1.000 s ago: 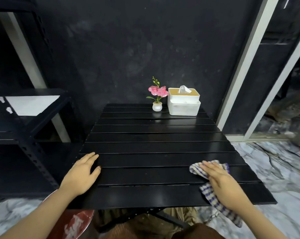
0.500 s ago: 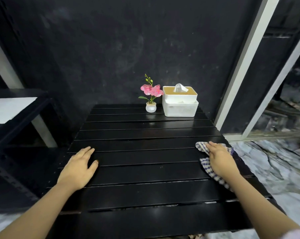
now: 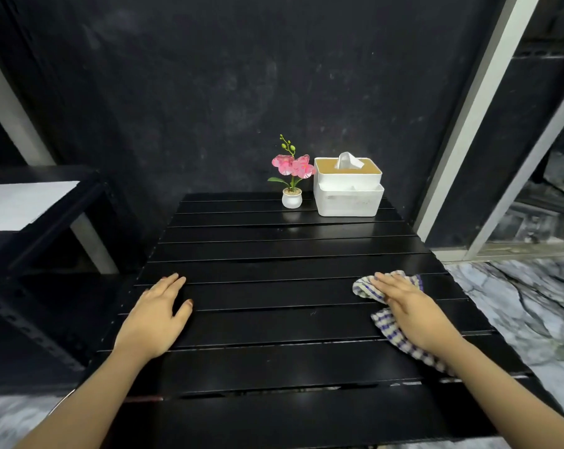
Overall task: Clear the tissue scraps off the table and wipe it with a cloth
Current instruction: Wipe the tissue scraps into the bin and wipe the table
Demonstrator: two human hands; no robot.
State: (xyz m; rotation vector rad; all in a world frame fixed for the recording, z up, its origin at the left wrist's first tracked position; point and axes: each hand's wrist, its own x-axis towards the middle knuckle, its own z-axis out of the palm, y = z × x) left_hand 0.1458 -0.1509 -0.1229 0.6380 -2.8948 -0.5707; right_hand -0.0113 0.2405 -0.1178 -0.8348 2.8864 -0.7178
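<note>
On black slatted surface (image 3: 274, 319), left side: left hand (image 3: 156, 314) flat, fingers straight, holding nothing. Far edge, middle: small pink flower in white pot (image 3: 292, 176), just beside white tissue box with tan lid (image 3: 348, 189). Right side: right hand (image 3: 410, 307) presses blue-and-white checked cloth (image 3: 384, 322) flat against slats, fingers straight.

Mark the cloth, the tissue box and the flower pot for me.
cloth (image 3: 362, 287), head view: bare checked corner beyond the fingertips.
tissue box (image 3: 348, 202), head view: white front wall.
flower pot (image 3: 291, 200), head view: middle of the white pot.
</note>
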